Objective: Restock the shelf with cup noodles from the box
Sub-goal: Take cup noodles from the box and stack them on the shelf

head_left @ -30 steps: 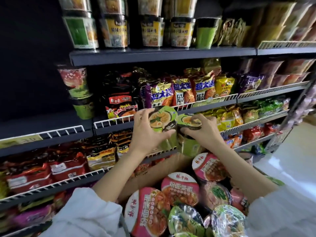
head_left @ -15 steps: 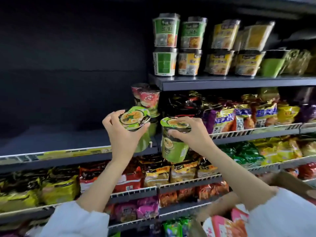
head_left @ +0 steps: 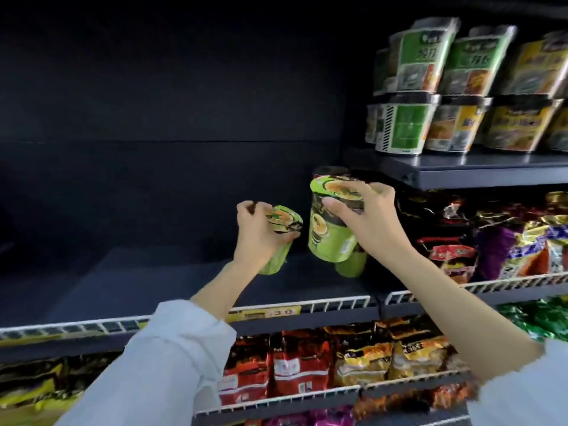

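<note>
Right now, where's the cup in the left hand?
In the head view, centre-left: the left hand grips the green cup, tilted, over the dark shelf, just left of the right hand's cup.

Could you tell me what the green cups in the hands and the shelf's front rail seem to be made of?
Cups: probably paper or foam under glossy printed film, which shows a sheen. Front rail: looks like white-coated metal wire, thin bars in a grid.

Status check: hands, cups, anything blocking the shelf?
Left hand grips a green cup. Right hand grips another. Both over dark shelf. Stacked cups behind right one.
</note>
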